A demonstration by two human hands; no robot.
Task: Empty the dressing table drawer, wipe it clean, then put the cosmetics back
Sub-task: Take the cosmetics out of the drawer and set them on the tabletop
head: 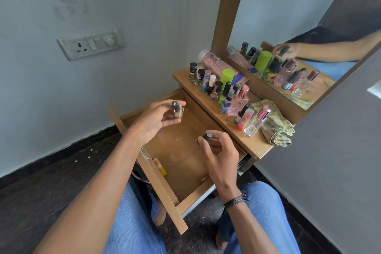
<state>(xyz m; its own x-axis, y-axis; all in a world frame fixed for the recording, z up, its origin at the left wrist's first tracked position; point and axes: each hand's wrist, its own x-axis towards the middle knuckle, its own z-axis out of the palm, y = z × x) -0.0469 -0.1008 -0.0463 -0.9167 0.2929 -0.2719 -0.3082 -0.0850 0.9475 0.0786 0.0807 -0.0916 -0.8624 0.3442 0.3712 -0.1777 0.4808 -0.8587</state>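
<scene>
- The drawer [160,187] stands pulled out from under the tabletop [253,144] toward 8 o'clock, its front panel running from 11 to 5 o'clock.
- The left hand [154,119] hovers over the far end of the drawer. Its thumb and fingers pinch a nail polish bottle [178,112], which is nearly upright with its black cap toward 12 o'clock.
- The right hand [221,155] is over the drawer's middle, fingers curled round a small dark-capped bottle [208,135]. The cap end points to about 11 o'clock and the body is hidden by the fingers.
- A yellow tube [160,168] lies flat in the drawer just beside the front panel, its long axis parallel to it.
- The other cosmetics [226,77] stand in a row on the tabletop at 1 o'clock.
- A folded green cloth [276,130] lies at the row's near end, below the mirror [288,16].
</scene>
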